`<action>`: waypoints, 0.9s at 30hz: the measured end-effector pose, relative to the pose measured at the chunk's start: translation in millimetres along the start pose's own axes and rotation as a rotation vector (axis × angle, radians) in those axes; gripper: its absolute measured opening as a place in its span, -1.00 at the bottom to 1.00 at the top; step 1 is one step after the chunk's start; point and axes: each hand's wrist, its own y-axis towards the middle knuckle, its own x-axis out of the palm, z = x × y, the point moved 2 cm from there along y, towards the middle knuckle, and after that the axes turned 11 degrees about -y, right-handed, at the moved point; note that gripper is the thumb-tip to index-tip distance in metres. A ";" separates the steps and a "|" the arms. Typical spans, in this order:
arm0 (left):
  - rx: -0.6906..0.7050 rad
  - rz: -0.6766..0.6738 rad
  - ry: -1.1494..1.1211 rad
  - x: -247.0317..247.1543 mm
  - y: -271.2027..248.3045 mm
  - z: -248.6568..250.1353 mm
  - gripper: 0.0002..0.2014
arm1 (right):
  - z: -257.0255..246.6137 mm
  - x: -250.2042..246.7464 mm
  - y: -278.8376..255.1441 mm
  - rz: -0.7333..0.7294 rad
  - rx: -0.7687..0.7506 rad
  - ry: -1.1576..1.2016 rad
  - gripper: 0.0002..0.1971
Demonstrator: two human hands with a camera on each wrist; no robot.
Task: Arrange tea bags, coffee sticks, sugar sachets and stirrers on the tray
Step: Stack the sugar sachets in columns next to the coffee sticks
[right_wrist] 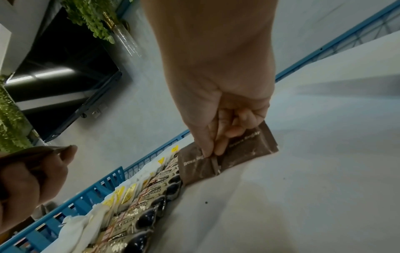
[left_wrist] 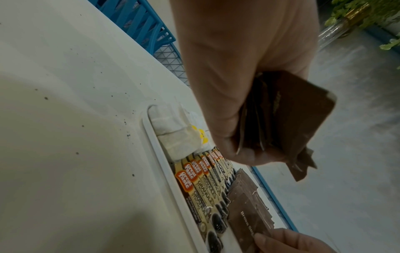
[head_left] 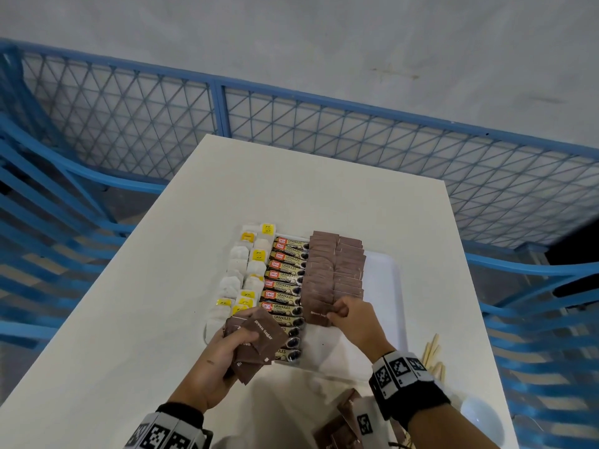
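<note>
A white tray (head_left: 393, 286) on the table holds tea bags (head_left: 241, 273) at its left, a row of coffee sticks (head_left: 287, 286) in the middle, and brown sugar sachets (head_left: 334, 270) in two columns beside them. My left hand (head_left: 223, 361) grips a bunch of brown sugar sachets (head_left: 259, 341) above the tray's near left corner. My right hand (head_left: 351, 315) pinches one brown sugar sachet (head_left: 319, 314) at the near end of the sachet columns, low on the tray. In the right wrist view thumb and fingers (right_wrist: 218, 142) pinch that sachet (right_wrist: 244, 150).
Wooden stirrers (head_left: 436, 358) lie on the table (head_left: 129, 286) right of the tray. More loose brown sachets (head_left: 340, 429) lie at the near edge. A blue mesh fence (head_left: 291, 124) and blue chairs surround the table.
</note>
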 end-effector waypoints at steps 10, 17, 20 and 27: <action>-0.006 -0.030 -0.014 1.6 0.7 -2.2 -0.65 | 1.8 9.8 2.0 0.083 0.012 -0.031 -0.81; 0.008 -0.052 0.000 5.0 -0.9 -2.4 -0.65 | -21.8 2.4 -18.2 0.095 -0.071 0.088 -0.81; 0.015 -0.065 -0.004 7.7 -1.4 -2.6 -0.65 | -46.1 -1.9 -37.2 -0.132 -0.158 0.209 -0.70; 0.015 -0.089 0.000 7.2 -2.1 -5.2 -0.58 | -61.4 6.3 -54.0 -0.337 -0.178 0.512 -0.85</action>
